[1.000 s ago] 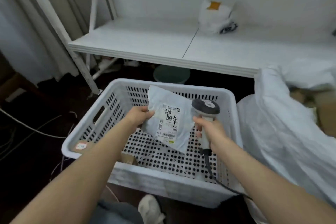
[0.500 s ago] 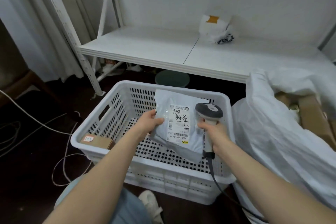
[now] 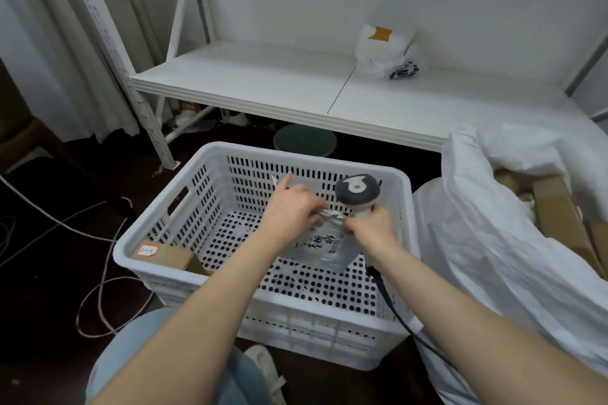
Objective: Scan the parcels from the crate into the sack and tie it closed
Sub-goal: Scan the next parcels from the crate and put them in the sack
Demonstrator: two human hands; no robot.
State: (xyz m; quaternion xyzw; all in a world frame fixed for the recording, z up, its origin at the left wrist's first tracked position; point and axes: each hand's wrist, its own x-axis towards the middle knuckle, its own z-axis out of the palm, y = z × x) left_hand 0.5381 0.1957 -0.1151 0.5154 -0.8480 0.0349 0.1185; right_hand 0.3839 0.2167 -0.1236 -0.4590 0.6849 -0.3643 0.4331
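A white perforated crate [image 3: 164, 233] stands on the floor in front of me. Over its middle my left hand [image 3: 292, 210] pinches the top edge of a grey poly-mailer parcel [image 3: 324, 248], index finger pointing up; the label now hangs upside down. My right hand [image 3: 370, 227] grips the handle of a grey-headed barcode scanner [image 3: 357, 189], its fingers also touching the parcel's edge. A brown cardboard box [image 3: 171, 255] with a pink sticker lies in the crate's near-left corner. The white woven sack [image 3: 493, 256] gapes open to the right, cardboard parcels [image 3: 556, 204] inside it.
The scanner's black cable [image 3: 391, 302] runs over the crate's right wall. A low white shelf [image 3: 263, 85] carries a white plastic bag [image 3: 385, 49]. A green stool [image 3: 304, 141] sits beneath it. Loose cords [image 3: 95, 299] lie on the dark floor at left.
The parcel has been flipped over and lowered into the crate. My left hand moved from its left side to its top edge; my right hand, still holding the scanner, now touches it.
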